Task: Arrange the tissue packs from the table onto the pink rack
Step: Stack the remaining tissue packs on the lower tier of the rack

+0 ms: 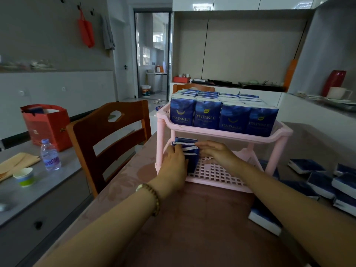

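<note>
A pink two-tier rack [221, 134] stands on the table in front of me. Its top shelf is packed with upright dark blue tissue packs [223, 116]. On the left of the lower shelf stand a few blue packs [189, 151] on edge. My left hand [174, 166] presses against their left side and my right hand [215, 153] holds them from the right. More tissue packs [323, 182] lie loose on the table to the right of the rack, and one pack [264, 218] lies near my right forearm.
A wooden chair [109, 139] stands left of the table. Beyond it a grey side table carries a water bottle [50, 155], a paper cup [24, 177] and a red gift bag [46, 126]. A counter with dishes runs along the right wall.
</note>
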`<state>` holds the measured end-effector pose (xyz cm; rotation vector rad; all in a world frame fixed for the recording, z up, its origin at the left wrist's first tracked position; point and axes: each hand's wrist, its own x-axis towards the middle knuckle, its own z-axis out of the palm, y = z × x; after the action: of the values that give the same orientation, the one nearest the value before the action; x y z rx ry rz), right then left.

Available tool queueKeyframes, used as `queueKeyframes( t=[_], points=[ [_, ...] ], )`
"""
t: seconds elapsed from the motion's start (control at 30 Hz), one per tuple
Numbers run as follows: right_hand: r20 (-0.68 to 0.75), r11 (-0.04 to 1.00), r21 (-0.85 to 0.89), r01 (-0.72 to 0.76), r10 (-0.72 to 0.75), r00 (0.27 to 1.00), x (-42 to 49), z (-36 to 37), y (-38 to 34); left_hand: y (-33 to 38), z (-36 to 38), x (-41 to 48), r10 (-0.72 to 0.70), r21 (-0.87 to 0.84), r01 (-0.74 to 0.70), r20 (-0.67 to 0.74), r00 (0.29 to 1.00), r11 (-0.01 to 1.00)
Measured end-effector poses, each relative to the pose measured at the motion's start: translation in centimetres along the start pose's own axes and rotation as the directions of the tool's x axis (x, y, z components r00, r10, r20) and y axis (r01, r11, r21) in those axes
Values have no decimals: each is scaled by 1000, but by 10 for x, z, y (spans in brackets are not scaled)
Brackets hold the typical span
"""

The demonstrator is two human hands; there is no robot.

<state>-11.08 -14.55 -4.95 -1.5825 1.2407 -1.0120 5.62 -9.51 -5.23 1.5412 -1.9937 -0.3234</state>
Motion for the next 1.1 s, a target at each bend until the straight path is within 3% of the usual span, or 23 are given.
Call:
queueKeyframes(
  t=[0.27, 0.37, 0.5, 0.63, 0.7, 0.8, 0.87, 0.93, 1.0, 1.1],
  points=[
    [90, 986, -108, 131, -122, 988, -10, 3, 1, -5, 2, -1, 37, -11, -38, -41, 998, 999],
    [81, 981, -133, 140, -130, 988, -10, 4, 0, -6, -5, -15, 163, -81, -175, -137, 977, 981],
    [66, 966, -195, 168, -158, 985, -11, 7, 1, -16, -22, -40, 304, -22, -323, -281, 910, 946],
    [20, 956, -243, 166, -166, 986, -10, 14, 1, -38, -36, -46, 206, -44, -246, -417, 885, 968],
    [-12, 948, -281, 149, -159, 987, -9, 19, 3, -49, -36, -39, 89, -99, -135, -377, 922, 986],
    [-43, 907, -408, 106, -135, 990, -10, 24, 1, -54, -30, -29, -42, -237, -1, -175, 984, 971],
    [-5, 912, -405, 68, -76, 997, -11, 26, -4, -55, -22, -24, -24, -325, -15, -116, 993, 946],
    [74, 954, -298, 41, -20, 997, -8, 27, -10, -56, -15, -21, 1, -383, -43, -109, 994, 923],
    [131, 979, -205, -5, 33, 991, -2, 26, -12, -58, -11, -19, -9, -393, -31, -100, 995, 919],
    [122, 976, -215, -42, 70, 990, 8, 25, -11, -59, -10, -19, -10, -394, -36, -114, 993, 918]
  ],
)
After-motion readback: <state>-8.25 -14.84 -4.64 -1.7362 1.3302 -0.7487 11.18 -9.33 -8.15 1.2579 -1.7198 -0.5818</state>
